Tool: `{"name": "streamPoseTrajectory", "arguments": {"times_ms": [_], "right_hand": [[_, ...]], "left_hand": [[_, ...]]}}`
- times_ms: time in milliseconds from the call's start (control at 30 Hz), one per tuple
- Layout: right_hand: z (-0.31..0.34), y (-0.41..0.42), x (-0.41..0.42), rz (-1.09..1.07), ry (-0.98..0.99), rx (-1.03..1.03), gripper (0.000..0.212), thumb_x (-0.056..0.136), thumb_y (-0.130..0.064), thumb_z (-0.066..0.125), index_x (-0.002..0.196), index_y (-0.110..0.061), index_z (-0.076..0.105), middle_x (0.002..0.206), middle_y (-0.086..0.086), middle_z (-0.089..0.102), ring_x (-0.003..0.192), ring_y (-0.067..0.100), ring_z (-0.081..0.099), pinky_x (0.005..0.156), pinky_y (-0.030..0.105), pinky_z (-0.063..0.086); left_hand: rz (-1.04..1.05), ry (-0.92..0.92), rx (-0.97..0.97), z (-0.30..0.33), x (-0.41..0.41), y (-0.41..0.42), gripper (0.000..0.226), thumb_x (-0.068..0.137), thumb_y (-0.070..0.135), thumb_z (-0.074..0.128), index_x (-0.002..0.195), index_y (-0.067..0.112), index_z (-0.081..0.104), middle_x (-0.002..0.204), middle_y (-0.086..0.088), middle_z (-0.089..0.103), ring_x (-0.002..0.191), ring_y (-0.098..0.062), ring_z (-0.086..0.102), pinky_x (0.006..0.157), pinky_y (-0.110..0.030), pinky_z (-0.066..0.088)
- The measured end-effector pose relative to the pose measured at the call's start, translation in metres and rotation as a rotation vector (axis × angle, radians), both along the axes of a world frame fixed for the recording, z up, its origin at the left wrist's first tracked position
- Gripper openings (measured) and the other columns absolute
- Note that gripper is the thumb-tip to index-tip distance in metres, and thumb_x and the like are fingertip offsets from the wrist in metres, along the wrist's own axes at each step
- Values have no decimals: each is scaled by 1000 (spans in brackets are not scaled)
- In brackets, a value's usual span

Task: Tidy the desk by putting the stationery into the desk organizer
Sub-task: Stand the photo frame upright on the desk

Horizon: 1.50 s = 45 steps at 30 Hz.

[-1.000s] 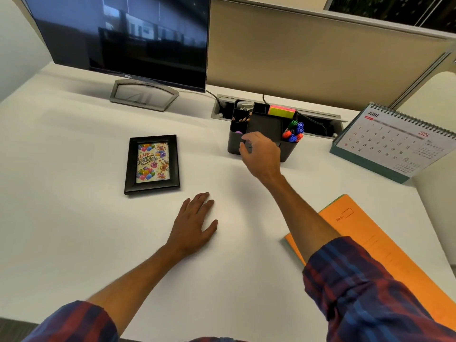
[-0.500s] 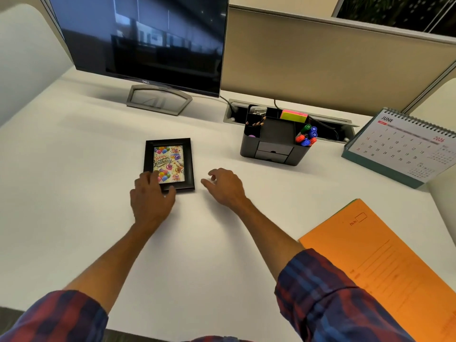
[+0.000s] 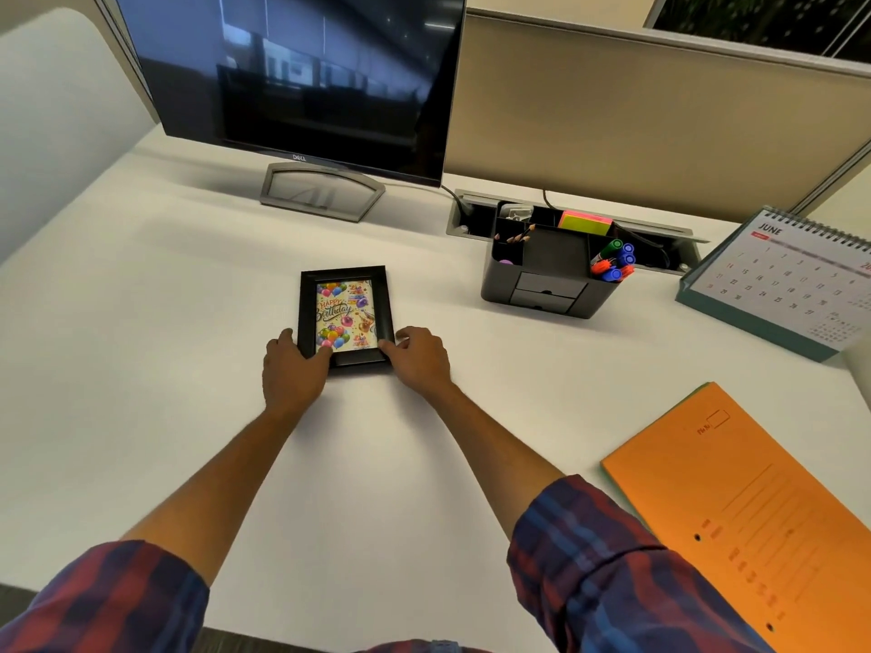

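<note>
Since the earlier frame both hands have closed in: left hand (image 3: 293,369) and right hand (image 3: 417,356) grasp the picture frame (image 3: 346,316) at its near corners; it lies flat on the white surface (image 3: 141,346); desk organizer (image 3: 549,271) well right, by the partition.

Black picture frame (image 3: 346,315) around a cream birthday card crowded with bright balloons in pink, green, blue and purple. White desk (image 3: 141,322) all round. Dark grey organizer (image 3: 549,275), and in it markers (image 3: 615,261) capped green, blue and orange-red, plus sticky notes (image 3: 585,222) in pink and lime. Orange folder (image 3: 754,501) with a green edge. White calendar (image 3: 792,280), teal base, red header. Sleeves (image 3: 608,572) plaid, red on navy.
</note>
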State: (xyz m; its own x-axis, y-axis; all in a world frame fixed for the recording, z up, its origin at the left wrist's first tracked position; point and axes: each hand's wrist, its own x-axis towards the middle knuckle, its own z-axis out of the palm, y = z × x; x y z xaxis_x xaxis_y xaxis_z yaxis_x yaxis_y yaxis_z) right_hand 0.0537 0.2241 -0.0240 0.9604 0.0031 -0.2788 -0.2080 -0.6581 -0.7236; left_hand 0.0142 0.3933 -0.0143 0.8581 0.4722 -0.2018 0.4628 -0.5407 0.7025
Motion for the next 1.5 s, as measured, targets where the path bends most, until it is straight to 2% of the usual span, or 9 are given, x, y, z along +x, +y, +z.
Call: {"name": "streamPoseTrajectory", "arguments": {"times_ms": [233, 333, 400, 600, 700, 767, 1000, 1267, 1500], "right_hand": [[5, 3, 13, -133, 248, 470, 39, 91, -29, 65, 122, -7, 57, 114, 10, 62, 90, 21, 58, 63, 24, 48], [11, 4, 16, -125, 286, 588, 25, 94, -21, 60, 116, -13, 54, 108, 9, 60, 90, 20, 58, 67, 25, 50], [14, 5, 17, -87, 272, 616, 19, 96, -17, 57, 113, -16, 51, 108, 8, 61, 90, 20, 57, 71, 27, 48], [31, 13, 31, 56, 187, 642, 22, 100, -8, 48, 118, -17, 43, 111, 7, 61, 90, 14, 58, 71, 24, 46], [36, 22, 37, 122, 131, 592, 22, 100, -6, 48, 120, -15, 42, 112, 10, 60, 88, 13, 59, 61, 13, 45], [33, 29, 40, 132, 86, 545, 26, 99, -6, 49, 123, -12, 43, 117, 16, 61, 96, 20, 59, 65, 17, 46], [15, 46, 44, 76, -64, 395, 30, 96, -7, 54, 125, -9, 50, 118, 16, 64, 96, 20, 61, 69, 24, 48], [0, 62, 52, 14, -153, 356, 32, 95, -7, 55, 127, -7, 54, 120, 12, 65, 106, 24, 63, 89, 34, 53], [-5, 75, 68, 24, -156, 273, 33, 92, -18, 62, 125, -16, 59, 108, 8, 70, 94, 23, 67, 88, 43, 54]], "left_hand": [[110, 24, -388, 11, 14, 24, 45, 85, 22, 73, 124, 4, 61, 113, -12, 67, 98, -29, 65, 89, -44, 55], [167, 55, -539, 12, 18, 30, 11, 84, 13, 72, 90, 5, 67, 98, -11, 66, 91, -29, 60, 83, -40, 53], [157, 47, -576, 13, 19, 33, 9, 83, 11, 72, 82, 7, 64, 92, -9, 64, 86, -29, 57, 74, -36, 49], [77, -39, -580, 31, 26, 48, 31, 86, 4, 69, 115, 7, 58, 116, -9, 65, 105, -26, 63, 94, -42, 53], [56, -80, -569, 38, 32, 54, 43, 86, 2, 69, 125, 7, 52, 120, -7, 63, 107, -24, 62, 95, -40, 52], [48, -100, -550, 41, 35, 57, 48, 87, 2, 68, 131, 7, 49, 124, -7, 61, 108, -23, 61, 92, -37, 52], [16, -130, -521, 37, 41, 68, 49, 87, -2, 66, 132, 6, 48, 129, -10, 60, 112, -23, 59, 89, -35, 51], [-76, -140, -522, 28, 56, 77, 66, 78, -17, 66, 135, 10, 49, 130, -8, 60, 116, -27, 59, 95, -45, 52], [-73, -131, -570, 20, 73, 98, 66, 76, -19, 67, 133, 10, 50, 128, -7, 60, 118, -27, 58, 97, -45, 51]]}}
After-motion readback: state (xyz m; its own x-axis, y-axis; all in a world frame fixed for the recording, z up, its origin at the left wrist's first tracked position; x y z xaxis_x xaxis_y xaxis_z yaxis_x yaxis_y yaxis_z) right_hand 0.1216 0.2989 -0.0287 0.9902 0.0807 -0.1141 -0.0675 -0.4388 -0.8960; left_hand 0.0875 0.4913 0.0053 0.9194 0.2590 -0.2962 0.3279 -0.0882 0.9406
